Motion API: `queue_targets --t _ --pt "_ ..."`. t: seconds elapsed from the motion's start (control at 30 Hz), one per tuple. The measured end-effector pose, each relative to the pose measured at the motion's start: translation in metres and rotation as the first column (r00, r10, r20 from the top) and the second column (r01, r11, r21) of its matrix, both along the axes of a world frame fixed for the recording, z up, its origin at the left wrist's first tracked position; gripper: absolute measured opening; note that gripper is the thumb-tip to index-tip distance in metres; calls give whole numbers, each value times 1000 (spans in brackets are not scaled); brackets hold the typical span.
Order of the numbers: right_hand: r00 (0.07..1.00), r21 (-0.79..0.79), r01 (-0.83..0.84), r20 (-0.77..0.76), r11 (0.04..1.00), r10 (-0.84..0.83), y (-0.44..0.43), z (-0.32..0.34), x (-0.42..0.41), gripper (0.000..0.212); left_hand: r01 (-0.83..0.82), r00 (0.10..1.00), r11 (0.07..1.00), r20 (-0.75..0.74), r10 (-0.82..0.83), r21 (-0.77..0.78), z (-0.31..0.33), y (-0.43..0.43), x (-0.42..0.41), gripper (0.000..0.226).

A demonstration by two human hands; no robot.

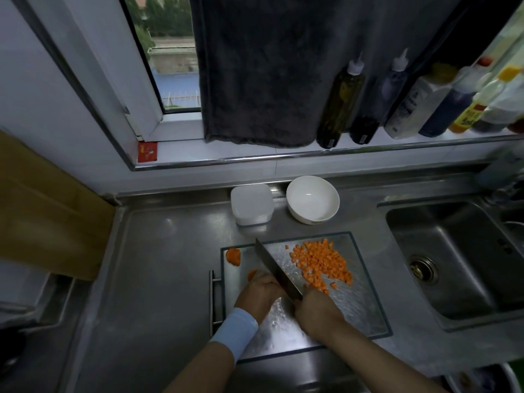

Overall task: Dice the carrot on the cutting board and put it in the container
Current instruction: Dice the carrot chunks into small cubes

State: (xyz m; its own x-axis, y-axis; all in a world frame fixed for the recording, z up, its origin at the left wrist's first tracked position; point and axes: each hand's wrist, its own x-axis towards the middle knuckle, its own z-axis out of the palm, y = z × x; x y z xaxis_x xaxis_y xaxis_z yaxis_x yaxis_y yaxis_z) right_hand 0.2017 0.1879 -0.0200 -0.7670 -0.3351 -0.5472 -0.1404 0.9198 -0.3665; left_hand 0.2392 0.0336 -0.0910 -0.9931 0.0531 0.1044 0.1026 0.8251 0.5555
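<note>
The right hand [314,307] grips the handle of the knife [276,268]. The left hand [259,293], fingers curled, holds an uncut carrot piece [252,275] on the cutting board [354,307]. Diced carrot [320,262] lies right of the blade. Keep fingertips tucked behind the knuckles and match the existing dice. The container [251,204] stands beyond the board on the worktop [170,265].

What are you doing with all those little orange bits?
A person is dicing a carrot. The right hand grips the knife, while the left hand holds the carrot piece beside the blade. A pile of diced carrot lies on the right side of the cutting board. The white container stands behind the board, next to a bowl.
</note>
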Motion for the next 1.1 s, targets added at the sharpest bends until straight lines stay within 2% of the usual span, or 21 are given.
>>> queue_targets --t 0.07,0.2,0.47,0.6,0.73,0.9,1.1 --pt "999 9 35 -17 999 -35 10 0 2 25 -23 1000 999 -6 23 32 -2 -1 2 21" --pt "998 16 54 -32 998 -53 23 -1 8 27 -39 999 999 -21 38 -11 -5 -2 3 26" --pt "999 38 46 4 998 -46 27 -4 11 23 36 999 997 -17 -38 -73 1 0 4 33" --pt "999 44 20 29 999 -22 21 -5 3 20 0 1000 1000 0 0 -5 -1 -1 5 28" --pt "999 52 -16 37 999 15 16 -8 -2 21 -64 998 992 11 64 109 -5 1 9 10" --pt "998 46 -56 40 997 54 6 -12 -2 27 -81 997 987 6 81 139 -8 2 7 13" --pt "999 38 -48 17 998 48 -5 -10 -9 27 -213 977 942 64 204 257 -8 3 10 5"
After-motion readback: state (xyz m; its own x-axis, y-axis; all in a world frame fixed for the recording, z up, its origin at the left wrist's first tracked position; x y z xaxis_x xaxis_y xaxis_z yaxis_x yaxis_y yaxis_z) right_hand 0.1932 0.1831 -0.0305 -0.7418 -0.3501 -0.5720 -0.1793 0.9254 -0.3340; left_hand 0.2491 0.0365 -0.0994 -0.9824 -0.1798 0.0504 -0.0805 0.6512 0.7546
